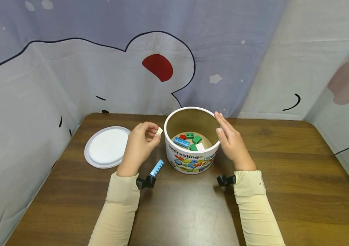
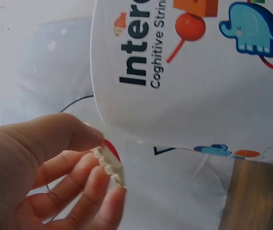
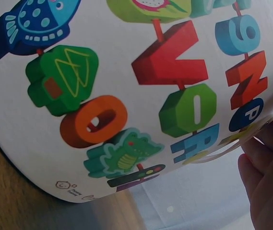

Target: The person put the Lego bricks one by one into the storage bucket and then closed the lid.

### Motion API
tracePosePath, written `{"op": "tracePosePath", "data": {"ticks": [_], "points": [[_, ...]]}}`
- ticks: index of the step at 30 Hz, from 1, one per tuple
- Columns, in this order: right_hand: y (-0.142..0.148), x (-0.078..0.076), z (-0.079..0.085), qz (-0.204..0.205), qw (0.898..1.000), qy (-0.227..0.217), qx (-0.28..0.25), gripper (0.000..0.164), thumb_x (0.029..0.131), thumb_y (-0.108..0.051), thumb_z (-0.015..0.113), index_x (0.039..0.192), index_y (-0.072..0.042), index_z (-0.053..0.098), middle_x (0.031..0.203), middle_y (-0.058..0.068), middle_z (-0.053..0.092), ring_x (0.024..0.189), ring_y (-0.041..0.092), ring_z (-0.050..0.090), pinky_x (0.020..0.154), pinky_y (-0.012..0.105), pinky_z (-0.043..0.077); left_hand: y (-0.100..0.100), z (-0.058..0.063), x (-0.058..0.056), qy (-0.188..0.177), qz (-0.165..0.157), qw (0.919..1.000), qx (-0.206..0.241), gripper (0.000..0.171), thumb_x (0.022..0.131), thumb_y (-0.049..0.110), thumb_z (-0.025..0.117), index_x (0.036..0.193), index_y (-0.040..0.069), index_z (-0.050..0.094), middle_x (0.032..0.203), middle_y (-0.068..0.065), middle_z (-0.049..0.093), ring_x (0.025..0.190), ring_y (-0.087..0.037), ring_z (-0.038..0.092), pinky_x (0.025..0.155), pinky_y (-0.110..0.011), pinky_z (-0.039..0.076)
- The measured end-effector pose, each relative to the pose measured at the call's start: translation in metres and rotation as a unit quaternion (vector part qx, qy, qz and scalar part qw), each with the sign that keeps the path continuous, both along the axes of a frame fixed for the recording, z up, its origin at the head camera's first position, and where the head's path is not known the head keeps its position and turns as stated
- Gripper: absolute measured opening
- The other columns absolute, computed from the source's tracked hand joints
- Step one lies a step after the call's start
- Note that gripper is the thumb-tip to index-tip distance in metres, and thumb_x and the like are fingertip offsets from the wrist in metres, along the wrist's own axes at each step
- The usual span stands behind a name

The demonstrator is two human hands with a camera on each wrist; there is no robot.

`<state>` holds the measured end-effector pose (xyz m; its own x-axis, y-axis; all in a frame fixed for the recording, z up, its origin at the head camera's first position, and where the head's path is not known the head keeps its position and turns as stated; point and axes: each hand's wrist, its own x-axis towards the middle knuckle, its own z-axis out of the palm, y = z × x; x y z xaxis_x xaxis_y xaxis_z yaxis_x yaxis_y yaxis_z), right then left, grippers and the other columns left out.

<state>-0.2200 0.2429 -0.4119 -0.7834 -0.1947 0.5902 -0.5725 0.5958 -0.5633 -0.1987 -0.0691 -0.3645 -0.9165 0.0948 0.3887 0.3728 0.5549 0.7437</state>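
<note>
Between the thumb and fingers of my left hand is a small cream toy brick with studs, held just left of the bucket's rim. A round white bucket with colourful printed letters and animals stands upright on the table. My right hand rests against the bucket's right side, fingers extended along the rim. Inside the bucket lie a long blue brick, a small red brick, several green bricks and a white piece. Another blue brick lies on the table by my left wrist.
A round white lid lies flat on the brown wooden table, left of the bucket. Behind the table hangs a printed curtain, reaching down to its back edge. Black camera mounts sit at both wrists.
</note>
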Motion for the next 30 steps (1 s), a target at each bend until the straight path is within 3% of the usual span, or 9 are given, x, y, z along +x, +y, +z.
{"op": "tracePosePath", "data": {"ticks": [7, 15, 22, 30], "points": [[0.0, 0.001, 0.001, 0.0, 1.0, -0.002, 0.001, 0.049, 0.107, -0.022, 0.043, 0.153, -0.007, 0.045, 0.158, 0.009, 0.043, 0.147, 0.027, 0.037, 0.121, 0.04, 0.027, 0.009, 0.0, 0.003, 0.095, -0.013, 0.9953, 0.017, 0.02, 0.088, -0.001, 0.074, 0.108, -0.002, 0.069, 0.1, -0.014, 0.064, 0.089, -0.024, 0.068, 0.078, -0.032, 0.06], [0.0, 0.001, 0.001, 0.002, 1.0, -0.003, 0.001, 0.049, 0.107, -0.022, 0.042, 0.153, -0.005, 0.045, 0.158, 0.009, 0.042, 0.147, 0.03, 0.037, 0.121, 0.042, 0.027, 0.019, -0.002, 0.005, 0.22, -0.026, 0.9752, 0.007, 0.023, 0.089, -0.003, 0.074, 0.112, -0.002, 0.07, 0.104, -0.015, 0.065, 0.091, -0.025, 0.064, 0.079, -0.033, 0.058], [0.0, 0.001, -0.001, 0.002, 1.0, -0.004, -0.002, 0.049, 0.107, -0.021, 0.043, 0.153, -0.006, 0.044, 0.158, 0.009, 0.043, 0.147, 0.033, 0.037, 0.122, 0.039, 0.027, 0.032, -0.009, 0.006, 0.254, -0.053, 0.9657, -0.004, 0.022, 0.091, -0.007, 0.07, 0.113, -0.002, 0.069, 0.107, -0.015, 0.064, 0.094, -0.025, 0.063, 0.081, -0.031, 0.058], [0.0, 0.001, 0.0, 0.002, 1.0, -0.004, 0.0, 0.049, 0.107, -0.022, 0.042, 0.153, -0.006, 0.045, 0.158, 0.01, 0.043, 0.147, 0.03, 0.037, 0.121, 0.039, 0.027, 0.037, -0.01, 0.008, 0.252, -0.051, 0.9664, -0.016, 0.02, 0.095, -0.007, 0.062, 0.112, -0.001, 0.069, 0.108, -0.014, 0.063, 0.091, -0.023, 0.061, 0.079, -0.031, 0.054]]}}
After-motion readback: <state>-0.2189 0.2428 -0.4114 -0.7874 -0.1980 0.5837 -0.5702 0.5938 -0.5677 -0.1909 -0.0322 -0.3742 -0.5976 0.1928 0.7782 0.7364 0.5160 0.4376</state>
